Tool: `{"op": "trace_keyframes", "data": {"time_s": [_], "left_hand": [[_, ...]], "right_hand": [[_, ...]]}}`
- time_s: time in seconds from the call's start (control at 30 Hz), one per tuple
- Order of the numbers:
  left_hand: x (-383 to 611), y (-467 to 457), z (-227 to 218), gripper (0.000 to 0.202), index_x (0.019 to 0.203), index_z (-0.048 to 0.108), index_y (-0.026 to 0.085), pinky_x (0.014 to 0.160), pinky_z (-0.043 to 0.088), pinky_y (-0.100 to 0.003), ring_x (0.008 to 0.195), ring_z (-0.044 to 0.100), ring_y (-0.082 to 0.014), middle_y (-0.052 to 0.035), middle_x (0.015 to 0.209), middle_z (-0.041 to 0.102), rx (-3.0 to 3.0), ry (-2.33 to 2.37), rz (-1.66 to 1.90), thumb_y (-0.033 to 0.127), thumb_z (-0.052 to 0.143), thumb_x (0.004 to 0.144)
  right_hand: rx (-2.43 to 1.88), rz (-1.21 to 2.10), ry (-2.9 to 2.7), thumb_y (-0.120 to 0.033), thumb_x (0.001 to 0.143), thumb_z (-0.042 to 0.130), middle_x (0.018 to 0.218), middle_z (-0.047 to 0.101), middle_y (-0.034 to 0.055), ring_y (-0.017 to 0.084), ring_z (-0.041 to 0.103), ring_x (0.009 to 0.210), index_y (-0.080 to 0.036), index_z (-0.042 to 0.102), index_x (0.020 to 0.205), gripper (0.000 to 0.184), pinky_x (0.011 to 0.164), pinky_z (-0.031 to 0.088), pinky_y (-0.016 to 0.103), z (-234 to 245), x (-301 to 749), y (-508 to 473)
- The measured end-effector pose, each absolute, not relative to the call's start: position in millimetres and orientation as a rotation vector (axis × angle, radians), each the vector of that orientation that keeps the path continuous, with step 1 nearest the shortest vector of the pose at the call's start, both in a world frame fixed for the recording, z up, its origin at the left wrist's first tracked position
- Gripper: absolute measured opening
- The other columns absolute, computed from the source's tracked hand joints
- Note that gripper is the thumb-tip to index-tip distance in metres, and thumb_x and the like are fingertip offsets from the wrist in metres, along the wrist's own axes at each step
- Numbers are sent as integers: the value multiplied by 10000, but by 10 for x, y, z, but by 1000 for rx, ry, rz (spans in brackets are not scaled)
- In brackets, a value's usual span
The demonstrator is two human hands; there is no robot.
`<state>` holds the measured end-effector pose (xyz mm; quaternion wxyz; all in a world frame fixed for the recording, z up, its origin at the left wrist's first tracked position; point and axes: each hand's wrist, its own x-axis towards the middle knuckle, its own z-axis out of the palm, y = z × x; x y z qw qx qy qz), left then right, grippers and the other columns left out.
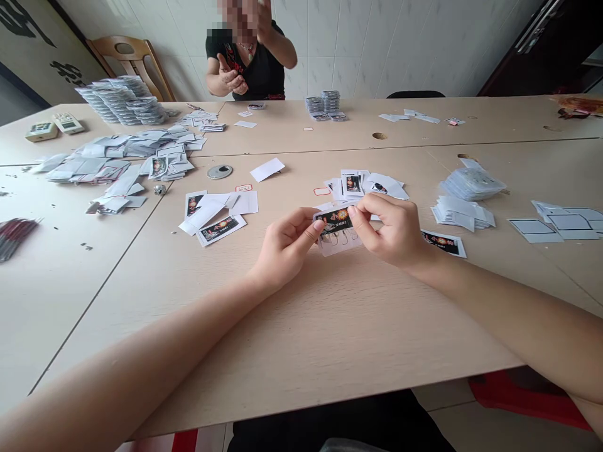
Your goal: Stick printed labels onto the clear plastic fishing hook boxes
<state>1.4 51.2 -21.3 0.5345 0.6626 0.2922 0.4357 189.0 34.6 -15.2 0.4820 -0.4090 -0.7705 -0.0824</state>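
Note:
Both my hands meet over the middle of the wooden table (330, 326). Between them is a small clear packet (337, 231) with a black printed card at its top and what look like hooks below. My left hand (285, 246) pinches its left end with thumb and fingers. My right hand (393, 229) grips its right end, fingers curled over the top edge. A little pile of printed cards and white slips (365, 184) lies just behind my hands. One printed card (443, 243) lies flat to the right of my right wrist.
Loose cards and white slips (217, 216) lie to the left; a big heap (127, 157) and stacked packets (122, 99) sit far left. Clear bags (471, 184) and white slips (464, 215) are right. Another person (247, 59) sits across, near a wooden chair (129, 53).

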Motion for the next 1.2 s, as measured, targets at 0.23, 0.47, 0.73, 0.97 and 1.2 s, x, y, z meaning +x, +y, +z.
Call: {"op": "trace_keyframes", "data": {"time_s": [0.23, 0.47, 0.73, 0.97, 1.2], "left_hand": [[14, 517, -223, 238, 955, 621, 133, 742, 497, -266, 833, 602, -154, -57, 886, 658, 1571, 676, 1047, 343, 596, 845], [-13, 538, -214, 224, 949, 637, 141, 730, 498, -248, 814, 609, -140, -50, 888, 669, 1558, 678, 1080, 335, 602, 843], [-23, 520, -201, 259, 955, 640, 125, 734, 506, -260, 830, 629, -161, -65, 889, 684, 1573, 706, 996, 353, 605, 836], [-18, 508, -206, 265, 959, 612, 117, 709, 509, -271, 734, 608, -148, -53, 785, 645, 1641, 717, 916, 358, 584, 851], [-19, 535, -195, 242, 980, 628, 123, 751, 508, -258, 859, 631, -169, -68, 900, 677, 1582, 655, 899, 327, 582, 858]], "right_hand": [[-1017, -192, -1866, -138, 818, 510, 531, 404, -40, 89, 363, 493, -188, 359, 585, 282, 490, 300, 249, -147, 1881, 343], [-1101, -41, -1800, -283, 844, 565, 482, 354, -39, 89, 332, 472, -184, 320, 504, 431, 490, 282, 262, -198, 1915, 379], [-1082, 740, -1707, -390, 890, 512, 653, 525, -10, 112, 466, 569, -175, 594, 836, 236, 522, 376, 250, -268, 1870, 352], [-1075, 979, -1431, -469, 771, 665, 690, 559, -1, 143, 545, 661, -183, 596, 793, 295, 573, 461, 274, -337, 1645, 287], [-1005, 987, -1459, -434, 902, 502, 671, 509, -2, 124, 480, 634, -178, 534, 691, 334, 599, 423, 267, -287, 1681, 268]]}}
